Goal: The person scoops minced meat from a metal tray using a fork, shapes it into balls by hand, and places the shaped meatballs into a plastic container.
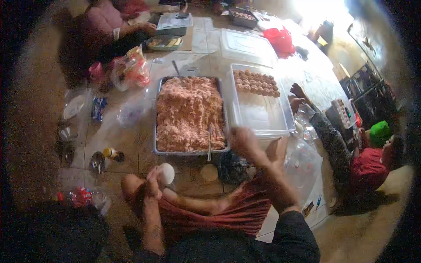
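Note:
My left hand (pixel 153 183), raised above my left knee, has its fingers closed on a white round wrapper (pixel 167 174). My right hand (pixel 244 139) is smeared by motion beside the lower right corner of a large metal tray (pixel 155 139); its fingers do not show clearly. Pink ground meat (pixel 188 114) fills the tray. One spoon (pixel 210 144) rests at the tray's near edge, another spoon (pixel 176 69) at its far edge. Right of the tray, a clear plastic container (pixel 258 116) holds rows of small meat dumplings (pixel 256 82). A pale round disc (pixel 209 172) lies on the tiles before me.
A clear lid (pixel 247 44) lies beyond the container. Plastic bags (pixel 129 72), a small yellow-capped bottle (pixel 112 153) and a red-labelled plastic bottle (pixel 81 197) are on the left. One person (pixel 105 22) sits at the far left; another in red (pixel 370 166) is at the right.

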Demonstrator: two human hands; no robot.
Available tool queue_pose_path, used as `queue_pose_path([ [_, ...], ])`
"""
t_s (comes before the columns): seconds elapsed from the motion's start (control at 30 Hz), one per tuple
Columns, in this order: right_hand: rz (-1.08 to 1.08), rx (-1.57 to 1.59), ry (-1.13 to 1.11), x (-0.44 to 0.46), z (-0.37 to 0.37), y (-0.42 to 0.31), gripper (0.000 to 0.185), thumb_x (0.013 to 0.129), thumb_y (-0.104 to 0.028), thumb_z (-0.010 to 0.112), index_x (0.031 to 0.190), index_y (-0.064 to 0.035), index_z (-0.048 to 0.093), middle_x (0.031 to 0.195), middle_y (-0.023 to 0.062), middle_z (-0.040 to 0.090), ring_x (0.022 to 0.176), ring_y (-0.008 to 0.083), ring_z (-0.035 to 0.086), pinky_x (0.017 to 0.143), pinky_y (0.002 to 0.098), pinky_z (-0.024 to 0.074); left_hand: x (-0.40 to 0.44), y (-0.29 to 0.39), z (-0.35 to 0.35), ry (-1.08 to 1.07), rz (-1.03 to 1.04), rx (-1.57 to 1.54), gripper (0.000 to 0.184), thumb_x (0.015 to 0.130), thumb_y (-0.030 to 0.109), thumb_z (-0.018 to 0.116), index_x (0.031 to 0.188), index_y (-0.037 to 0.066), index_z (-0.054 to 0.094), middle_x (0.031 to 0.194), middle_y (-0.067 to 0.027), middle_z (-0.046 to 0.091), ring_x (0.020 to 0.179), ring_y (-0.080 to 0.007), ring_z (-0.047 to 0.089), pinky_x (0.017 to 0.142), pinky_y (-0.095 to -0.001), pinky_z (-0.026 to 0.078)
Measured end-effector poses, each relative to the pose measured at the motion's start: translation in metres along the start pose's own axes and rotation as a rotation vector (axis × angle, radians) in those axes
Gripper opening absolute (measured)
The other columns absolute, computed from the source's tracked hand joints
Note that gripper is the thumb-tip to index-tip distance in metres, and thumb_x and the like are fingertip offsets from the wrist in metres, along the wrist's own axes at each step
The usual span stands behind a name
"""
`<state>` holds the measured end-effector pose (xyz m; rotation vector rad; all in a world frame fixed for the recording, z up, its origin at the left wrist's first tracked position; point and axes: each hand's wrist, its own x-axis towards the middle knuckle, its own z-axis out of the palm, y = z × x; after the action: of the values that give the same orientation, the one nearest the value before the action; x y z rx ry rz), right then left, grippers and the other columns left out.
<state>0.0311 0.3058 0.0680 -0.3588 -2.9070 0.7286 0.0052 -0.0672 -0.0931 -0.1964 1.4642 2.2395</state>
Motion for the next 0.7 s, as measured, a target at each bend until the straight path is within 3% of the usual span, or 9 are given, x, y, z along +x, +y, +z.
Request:
queue_pose_path([
  [0.13,0.237,0.059,-0.256,-0.046,0.063,-0.026,0.041,0.099,-0.042,0.056,0.11,-0.0023,0.056,0.107,0.0165,0.067,0.077,0.0324,0.067,0.068,0.0436,0.0538,-0.007,-0.008,0.025,-0.078,-0.101,-0.529,0.039,0.094,0.026,0.062,0.124,0.003,0.059,0.115,-0.0104,0.065,0.108,-0.0241,0.063,0.09,-0.0414,0.054],
  [0.23,-0.076,-0.044,-0.07,-0.043,0.108,-0.006,0.043,0.099,-0.043,0.055,0.105,-0.0004,0.056,0.099,0.0173,0.068,0.077,0.0333,0.067,0.067,0.0434,0.0539,-0.007,-0.022,0.042,-0.086,-0.269,-0.38,0.032,0.095,0.025,0.058,0.116,0.002,0.063,0.112,-0.0102,0.067,0.1,-0.0234,0.066,0.086,-0.0378,0.055],
  [0.27,-0.177,-0.077,-0.007,-0.041,0.107,-0.013,0.044,0.099,-0.043,0.055,0.103,0.0003,0.056,0.096,0.0176,0.069,0.077,0.0335,0.068,0.066,0.0433,0.054,-0.006,-0.02,0.044,-0.186,-0.015,-0.022,0.029,0.094,0.024,0.06,0.11,0.001,0.065,0.109,-0.0102,0.068,0.095,-0.0226,0.067,0.081,-0.0355,0.055],
  [0.3,0.155,0.37,-0.108,-0.028,0.099,-0.013,0.042,0.098,-0.04,0.057,0.104,0.0018,0.056,0.097,0.0184,0.068,0.076,0.0313,0.068,0.064,0.0409,0.0545,-0.006,-0.019,0.046,-0.241,0.105,0.162,0.028,0.093,0.023,0.061,0.107,0.0,0.066,0.108,-0.0102,0.069,0.092,-0.0222,0.067,0.079,-0.0344,0.055],
  [0.43,-0.327,-0.683,0.088,0.035,0.11,0.071,0.03,0.094,-0.026,0.06,0.106,0.0024,0.059,0.098,0.0181,0.064,0.084,0.0275,0.064,0.075,0.0412,0.0558,0.014,-0.056,0.036,-0.275,-0.076,0.163,0.027,0.096,0.022,0.057,0.097,-0.002,0.068,0.102,-0.0105,0.071,0.088,-0.0195,0.067,0.074,-0.031,0.052],
  [0.5,0.103,-0.382,-0.306,0.054,0.079,0.042,0.026,0.093,-0.021,0.059,0.108,0.0008,0.061,0.103,0.0194,0.063,0.091,0.0299,0.064,0.084,0.0452,0.0555,0.014,-0.063,0.036,-0.282,0.071,0.266,0.029,0.097,0.025,0.058,0.097,-0.002,0.068,0.102,-0.0112,0.07,0.089,-0.0201,0.067,0.075,-0.0321,0.052],
  [0.57,-0.083,-0.536,-0.243,0.062,0.055,0.026,0.023,0.093,-0.019,0.059,0.11,-0.0038,0.063,0.109,0.0198,0.062,0.1,0.0335,0.061,0.092,0.0516,0.0508,0.008,-0.064,0.051,-0.2,0.151,0.329,0.031,0.097,0.027,0.057,0.097,-0.002,0.068,0.101,-0.011,0.07,0.087,-0.0207,0.067,0.076,-0.0327,0.052],
  [0.67,-0.34,-0.644,0.047,0.081,0.025,0.007,0.023,0.089,-0.025,0.061,0.106,-0.0104,0.066,0.099,0.0164,0.065,0.096,0.0338,0.062,0.085,0.0508,0.049,0.016,-0.092,0.047,-0.191,-0.053,-0.656,0.028,0.097,0.026,0.058,0.097,0.0,0.068,0.103,-0.0089,0.067,0.087,-0.0194,0.064,0.073,-0.0322,0.051],
  [0.7,-0.337,-0.661,0.078,0.091,0.019,-0.002,0.022,0.088,-0.029,0.062,0.103,-0.0135,0.067,0.096,0.015,0.065,0.095,0.0337,0.061,0.083,0.0503,0.0476,0.026,-0.1,0.037,-0.134,-0.089,-0.211,0.029,0.099,0.026,0.056,0.1,0.0,0.068,0.107,-0.0083,0.066,0.086,-0.0196,0.062,0.072,-0.0347,0.05],
])
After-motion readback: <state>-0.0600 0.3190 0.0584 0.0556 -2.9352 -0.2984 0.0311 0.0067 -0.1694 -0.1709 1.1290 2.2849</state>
